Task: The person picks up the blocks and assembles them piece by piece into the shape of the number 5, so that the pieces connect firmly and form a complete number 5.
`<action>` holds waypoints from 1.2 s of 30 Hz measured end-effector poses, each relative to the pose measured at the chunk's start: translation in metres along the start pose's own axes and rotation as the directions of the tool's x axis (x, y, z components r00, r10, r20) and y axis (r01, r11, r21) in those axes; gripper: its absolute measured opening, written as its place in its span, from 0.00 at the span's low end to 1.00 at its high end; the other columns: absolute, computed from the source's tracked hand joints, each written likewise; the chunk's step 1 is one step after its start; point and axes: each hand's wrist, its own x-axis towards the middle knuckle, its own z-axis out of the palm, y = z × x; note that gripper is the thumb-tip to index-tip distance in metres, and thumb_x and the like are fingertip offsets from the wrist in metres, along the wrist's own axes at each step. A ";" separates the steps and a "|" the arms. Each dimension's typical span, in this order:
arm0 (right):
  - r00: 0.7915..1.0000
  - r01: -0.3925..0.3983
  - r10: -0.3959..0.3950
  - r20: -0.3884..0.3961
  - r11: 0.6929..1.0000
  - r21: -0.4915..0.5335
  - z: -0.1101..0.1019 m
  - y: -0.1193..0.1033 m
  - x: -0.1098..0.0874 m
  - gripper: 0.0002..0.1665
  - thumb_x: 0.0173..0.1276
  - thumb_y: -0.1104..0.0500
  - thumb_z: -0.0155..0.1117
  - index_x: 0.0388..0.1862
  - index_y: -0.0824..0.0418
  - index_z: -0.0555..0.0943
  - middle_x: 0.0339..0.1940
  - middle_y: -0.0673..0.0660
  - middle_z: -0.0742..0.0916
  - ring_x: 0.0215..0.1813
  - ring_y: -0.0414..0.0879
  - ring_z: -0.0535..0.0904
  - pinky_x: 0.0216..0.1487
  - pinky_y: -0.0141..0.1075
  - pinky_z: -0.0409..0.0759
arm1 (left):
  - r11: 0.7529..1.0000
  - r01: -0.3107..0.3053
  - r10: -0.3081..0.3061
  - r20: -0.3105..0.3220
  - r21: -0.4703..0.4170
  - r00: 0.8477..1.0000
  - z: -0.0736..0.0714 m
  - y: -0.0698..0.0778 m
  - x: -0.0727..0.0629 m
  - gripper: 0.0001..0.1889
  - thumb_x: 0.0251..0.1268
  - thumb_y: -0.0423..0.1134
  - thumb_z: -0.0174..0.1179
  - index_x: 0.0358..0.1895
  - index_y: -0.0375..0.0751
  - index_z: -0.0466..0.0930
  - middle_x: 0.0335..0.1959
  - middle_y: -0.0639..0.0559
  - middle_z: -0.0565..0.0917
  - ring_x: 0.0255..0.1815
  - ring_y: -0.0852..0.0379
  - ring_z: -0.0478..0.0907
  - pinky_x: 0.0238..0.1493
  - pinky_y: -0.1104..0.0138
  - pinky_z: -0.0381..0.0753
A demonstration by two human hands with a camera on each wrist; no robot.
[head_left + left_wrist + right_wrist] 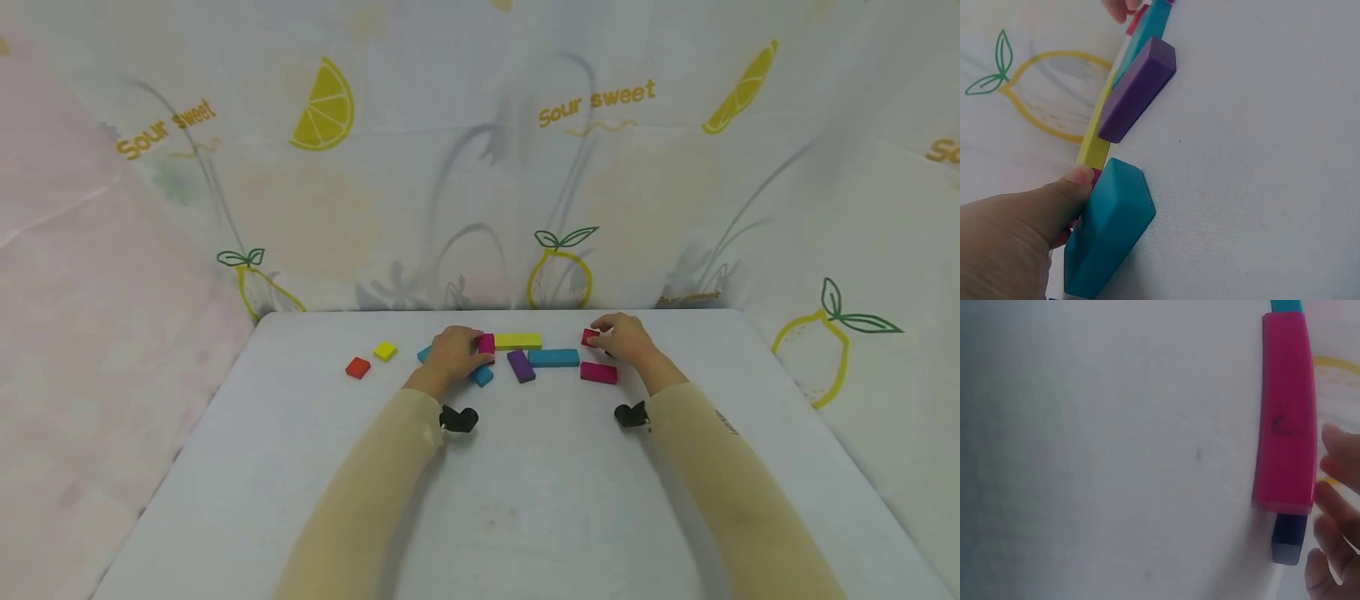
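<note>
My left hand (452,352) pinches a small magenta block (486,348) between thumb and fingers, at the left end of a long yellow block (517,341). In the left wrist view a blue block (1110,219) lies just in front of that thumb, hiding most of the magenta block. Toward the far right, my right hand (628,340) holds a small red block (590,337) with thumb and fingertips. A magenta block (1288,412) lies nearer to me than the right fingers, and a dark block (1289,537) shows beyond its end.
Between the hands, a purple block (521,366) and a blue block (553,358) lie near the yellow one. To the left are an orange-red block (357,367) and a small yellow block (386,351). A lemon-print cloth (420,167) hangs behind the white table (525,500).
</note>
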 end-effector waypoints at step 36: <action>0.988 -0.084 0.081 0.130 0.996 0.023 0.011 -0.026 0.012 0.19 0.71 0.57 0.66 0.58 0.62 0.82 0.55 0.62 0.82 0.58 0.57 0.72 0.63 0.51 0.74 | 0.999 0.013 -0.013 -0.003 -0.040 1.000 0.000 0.001 -0.001 0.31 0.67 0.51 0.66 0.69 0.42 0.74 0.65 0.44 0.77 0.68 0.46 0.69 0.72 0.52 0.63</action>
